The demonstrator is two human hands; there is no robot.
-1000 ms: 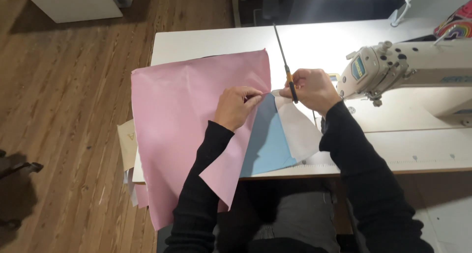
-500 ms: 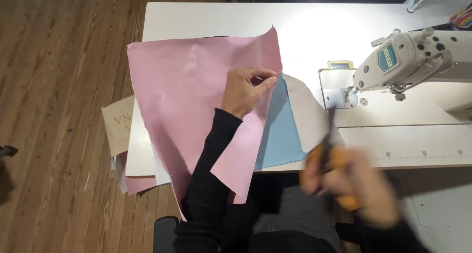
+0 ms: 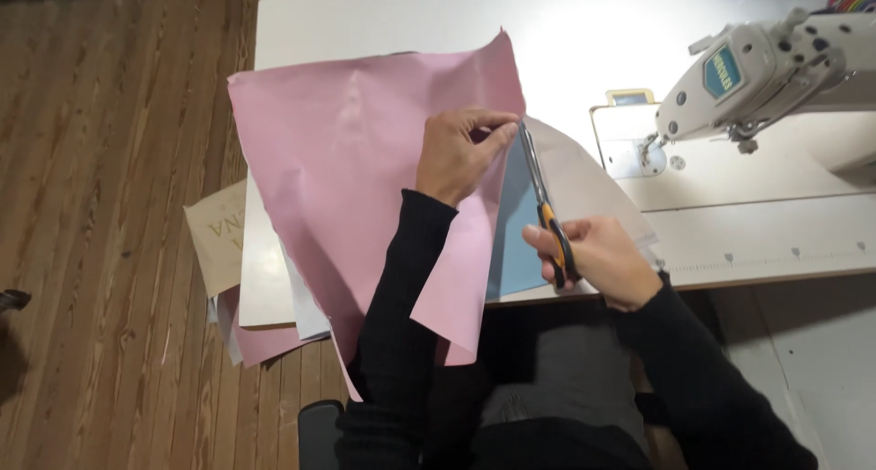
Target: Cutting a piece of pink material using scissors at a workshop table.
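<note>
Head camera view, looking down: a person in black sleeves is sitting at a white counter (image 3: 365,23) and working on a large pink sheet (image 3: 347,169) that is lying across the counter and hanging over its near edge. The left hand (image 3: 461,155) is pinching the sheet's right edge between thumb and fingers, lifting it slightly. The right hand (image 3: 593,260) is gripping the orange-and-black handles of a pair of scissors (image 3: 540,196), whose blades are pointing away from the person and lying right along that pinched edge. I cannot tell whether the blades are parted. A light blue piece (image 3: 516,242) and a pale translucent piece (image 3: 584,182) are lying beneath the pink one. The pink sheet is looking thin, light and floppy, creasing easily, so it is probably best held taut close to the cutting line. A white sewing machine (image 3: 766,68) is standing at the right. More sheets, one tan (image 3: 217,237), are hanging off the counter's left side above a wooden floor (image 3: 100,205).
</note>
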